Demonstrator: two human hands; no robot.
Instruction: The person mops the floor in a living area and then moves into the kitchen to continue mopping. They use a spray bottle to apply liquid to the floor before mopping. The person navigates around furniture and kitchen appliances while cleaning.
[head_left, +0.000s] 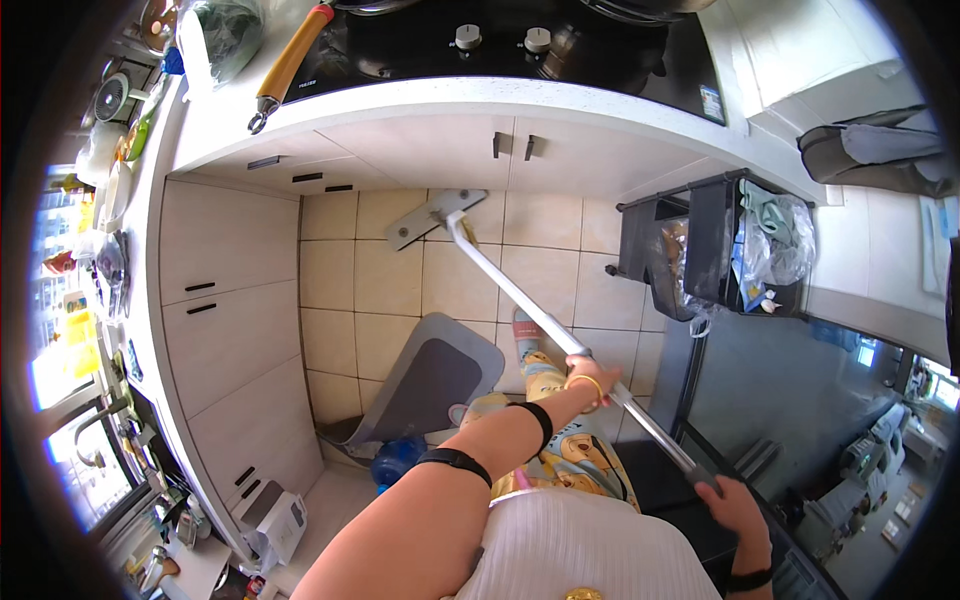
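A flat mop with a white and silver pole (517, 292) reaches diagonally across the floor. Its grey head (436, 218) lies on the beige tiles near the base of the cabinets. My left hand (590, 380) grips the middle of the pole and has a yellow bangle at its wrist. My right hand (729, 504) closes round the dark grip at the pole's upper end. Below the mop head, a grey floor mat (435, 375) is partly bent up, beside a blue water bottle (397, 461). A slippered foot (527, 328) stands near the pole.
White cabinets (225, 240) line the left and front, beneath a counter with a black gas hob (495, 56). An orange-handled pan (294, 56) overhangs the counter edge. A dark wheeled rack (709, 247) with bags stands right. A white appliance (279, 521) sits lower left.
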